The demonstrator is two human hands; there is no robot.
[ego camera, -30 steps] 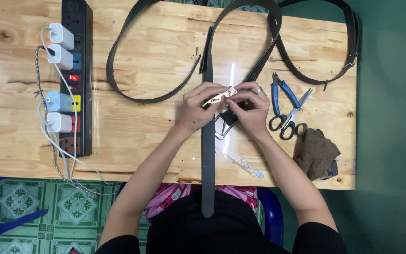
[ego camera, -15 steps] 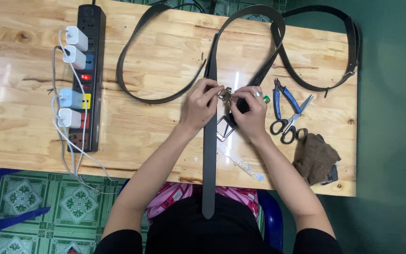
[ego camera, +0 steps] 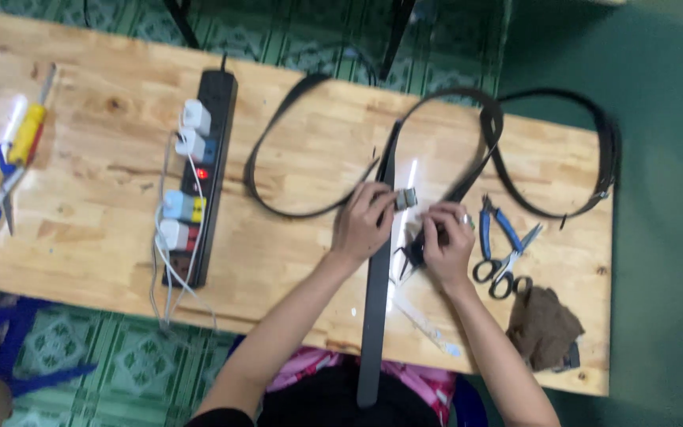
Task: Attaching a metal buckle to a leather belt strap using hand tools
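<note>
At the middle of the wooden surface [ego camera: 294,261], your left hand [ego camera: 365,223] pinches the metal buckle [ego camera: 405,199] against the dark belt [ego camera: 379,277]; your right hand [ego camera: 446,243] grips a small dark piece, buckle seemingly not yet fixed.

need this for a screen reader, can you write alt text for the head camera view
Seen from above, a person's left hand and right hand work a small metal buckle on a dark belt lying across a wooden table. Scissors and blue pliers lie to the right, a black power strip with plugged chargers to the left.
</note>
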